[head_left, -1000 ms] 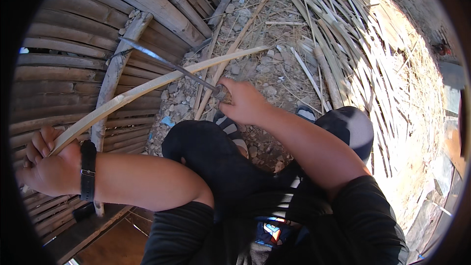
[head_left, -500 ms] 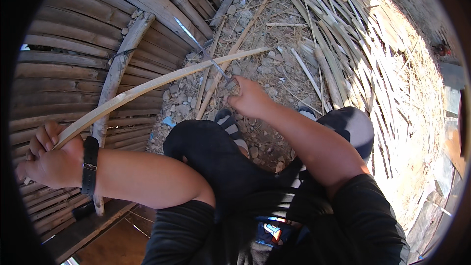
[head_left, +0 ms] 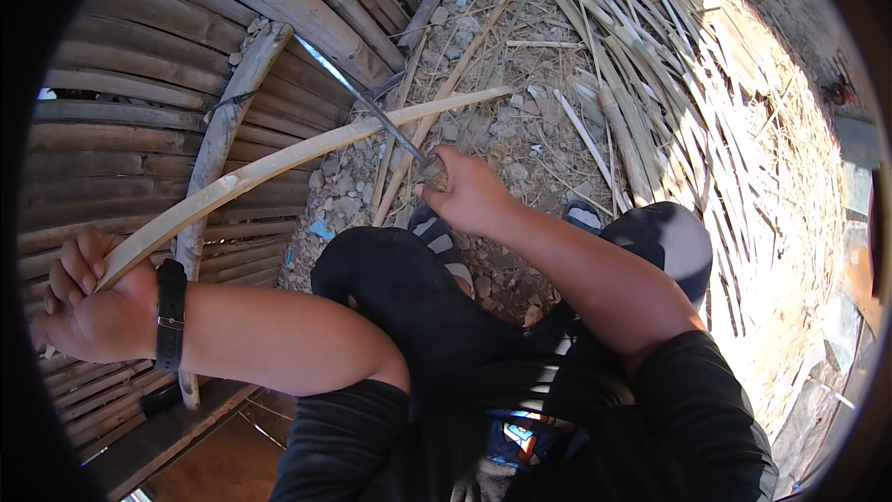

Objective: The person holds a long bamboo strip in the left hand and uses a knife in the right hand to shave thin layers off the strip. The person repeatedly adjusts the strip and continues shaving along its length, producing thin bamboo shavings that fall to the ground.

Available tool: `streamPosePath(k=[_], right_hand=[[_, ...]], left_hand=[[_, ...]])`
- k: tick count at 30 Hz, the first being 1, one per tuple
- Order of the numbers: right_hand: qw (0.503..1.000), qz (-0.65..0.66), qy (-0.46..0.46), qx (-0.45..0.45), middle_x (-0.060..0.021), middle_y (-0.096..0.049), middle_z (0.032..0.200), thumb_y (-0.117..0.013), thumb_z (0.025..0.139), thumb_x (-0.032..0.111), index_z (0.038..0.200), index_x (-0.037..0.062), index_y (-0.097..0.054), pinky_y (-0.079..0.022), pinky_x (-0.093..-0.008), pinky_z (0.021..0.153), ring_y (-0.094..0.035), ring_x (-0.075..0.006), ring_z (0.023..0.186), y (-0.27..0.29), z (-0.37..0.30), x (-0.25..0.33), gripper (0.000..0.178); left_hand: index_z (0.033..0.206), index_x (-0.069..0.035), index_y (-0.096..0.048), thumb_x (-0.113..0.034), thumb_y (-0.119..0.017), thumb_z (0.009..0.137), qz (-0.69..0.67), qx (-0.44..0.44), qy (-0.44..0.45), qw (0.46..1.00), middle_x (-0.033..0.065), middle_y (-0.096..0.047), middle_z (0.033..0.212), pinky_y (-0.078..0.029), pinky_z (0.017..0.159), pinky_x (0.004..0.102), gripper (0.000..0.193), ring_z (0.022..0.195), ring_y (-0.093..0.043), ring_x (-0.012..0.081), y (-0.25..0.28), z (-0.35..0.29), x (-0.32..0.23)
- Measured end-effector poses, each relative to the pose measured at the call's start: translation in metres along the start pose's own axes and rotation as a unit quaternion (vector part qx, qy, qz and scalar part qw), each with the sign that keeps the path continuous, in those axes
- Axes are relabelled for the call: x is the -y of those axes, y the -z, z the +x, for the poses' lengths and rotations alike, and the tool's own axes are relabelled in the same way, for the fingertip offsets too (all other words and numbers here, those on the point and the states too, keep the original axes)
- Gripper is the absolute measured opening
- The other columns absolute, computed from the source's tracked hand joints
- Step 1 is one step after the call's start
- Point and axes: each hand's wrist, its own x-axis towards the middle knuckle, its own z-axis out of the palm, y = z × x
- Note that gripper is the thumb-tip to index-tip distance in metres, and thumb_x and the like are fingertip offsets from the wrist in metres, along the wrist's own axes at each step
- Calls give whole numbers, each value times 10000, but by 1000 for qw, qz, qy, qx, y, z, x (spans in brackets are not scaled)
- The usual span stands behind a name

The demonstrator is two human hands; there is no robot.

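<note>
A long pale bamboo strip (head_left: 251,177) slants up from the far left toward the middle of the view. My left hand (head_left: 102,302), with a black watch strap at the wrist, is closed around its near end. In my right hand (head_left: 465,191) is the handle of a long-bladed knife (head_left: 372,109), its fingers wrapped round the grip. The blade points up and left and crosses the strip close to its far end. Whether the edge touches the strip I cannot tell.
At left stands a slatted bamboo wall (head_left: 121,135) with an upright pole (head_left: 218,149). A heap of split bamboo strips (head_left: 641,84) lies at right, partly sunlit. Stones and straw cover the ground (head_left: 483,130) before my bent knees.
The knife's blade has swung to the left and lies flatter, with the right hand shifted slightly left. The left hand and the strip have hardly moved.
</note>
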Motion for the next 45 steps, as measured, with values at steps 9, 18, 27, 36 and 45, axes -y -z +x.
streamPosePath(k=[9, 18, 27, 36, 45], right_hand=[[993, 104, 43, 31, -185, -648, 770, -721, 826, 237, 1161, -6, -564, -500, -412, 690, -653, -326, 687, -11, 4, 3, 442], [988, 52, 93, 111, -165, -663, 792, -731, 816, 235, 1191, -12, -578, -507, -395, 685, -644, -285, 671, 10, -3, 40, 474], [985, 96, -82, 122, -234, -657, 828, -726, 815, 258, 1252, -8, -538, -509, -430, 742, -652, -400, 790, 13, 9, 1, 546], [995, 51, -50, 66, -273, -661, 891, -698, 799, 231, 1157, -50, -578, -526, -449, 774, -662, -431, 816, -5, 19, -56, 471], [993, 46, 87, 70, -231, -656, 847, -697, 809, 220, 1125, -23, -574, -510, -425, 726, -658, -389, 792, 3, 1, 12, 417]], left_hand=[[685, -197, -435, -286, -538, 881, -83, 54, 29, 995, -69, -349, 515, -240, 462, 226, 239, 440, -313, 76, -5, 5, -2], [689, -182, -450, -390, -563, 883, -111, 87, 45, 989, -71, -353, 513, -242, 471, 222, 306, 449, -308, 75, 6, 8, -11], [671, -189, -447, -425, -557, 883, -146, 106, 57, 982, -76, -350, 508, -268, 485, 228, 336, 459, -324, 76, 23, 10, 7], [683, -194, -460, -508, -557, 889, -132, 115, 74, 982, -78, -367, 515, -261, 477, 221, 388, 449, -327, 72, 3, 9, 5], [617, -194, -458, -282, -554, 819, -119, 123, 71, 983, -73, -366, 496, -261, 476, 218, 240, 443, -319, 72, -4, 9, -10]])
